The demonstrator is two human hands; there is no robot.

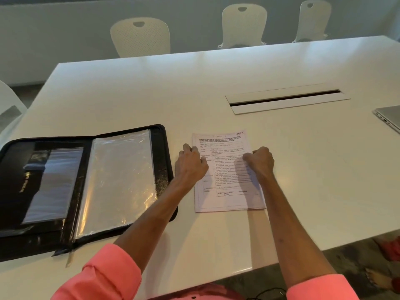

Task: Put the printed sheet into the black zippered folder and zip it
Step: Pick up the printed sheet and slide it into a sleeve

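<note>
Black folder (82, 182) open flat; both hands' grip curled, pressing printed sheet (229, 182).

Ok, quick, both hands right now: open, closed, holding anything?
Left hand: fingers curled on the left edge of the printed sheet; grip cannot be told.
Right hand: curled on its right edge; grip cannot be told.

Your left hand (190, 163) and forearm cover the left edge of the printed sheet (229, 172), and your right hand (259, 161) hides its right edge. Its small text is too blurred to read. Left of the sheet, the black zippered folder (86, 182) runs off the picture's edge. Far right of the sheet, the laptop (389, 118) is cut off.
</note>
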